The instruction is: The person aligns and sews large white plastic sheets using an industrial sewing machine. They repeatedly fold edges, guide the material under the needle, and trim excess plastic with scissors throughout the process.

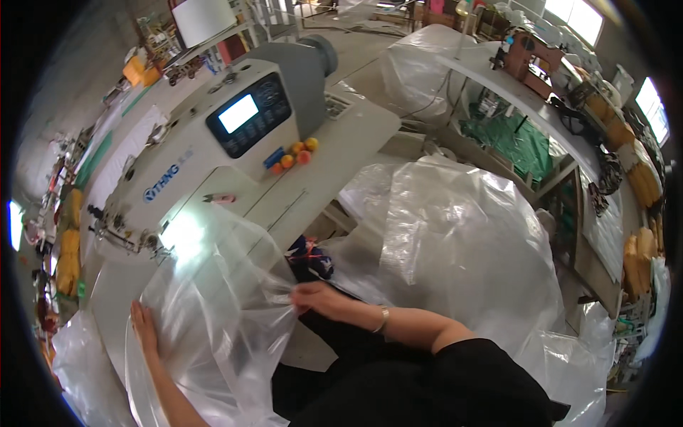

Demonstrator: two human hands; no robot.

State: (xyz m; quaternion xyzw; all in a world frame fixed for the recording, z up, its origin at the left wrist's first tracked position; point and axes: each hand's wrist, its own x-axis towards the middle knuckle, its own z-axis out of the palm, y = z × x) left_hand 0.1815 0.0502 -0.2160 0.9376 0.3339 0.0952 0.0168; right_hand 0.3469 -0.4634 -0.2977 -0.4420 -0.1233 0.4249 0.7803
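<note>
A clear plastic sheet (pixel 213 313) spreads over the front of the sewing table and hangs down toward my lap. My left hand (pixel 144 329) lies on the sheet's left side, fingers stretched out. At the sheet's right edge, my right hand (pixel 313 297) pinches the gathered plastic and pulls it into folds. Beyond the sheet stands a white sewing machine (pixel 192 135) with a lit control panel (pixel 249 117). Its lamp glares on the plastic near the needle area, so the needle itself is hard to make out.
Small thread snips (pixel 219 198) lie on the table (pixel 348 153), near several orange and yellow fruit-like balls (pixel 295 154) and a blue block. A large heap of clear plastic (pixel 462 242) sits to my right. Farther right, a brown sewing machine (pixel 530 64) stands on another table.
</note>
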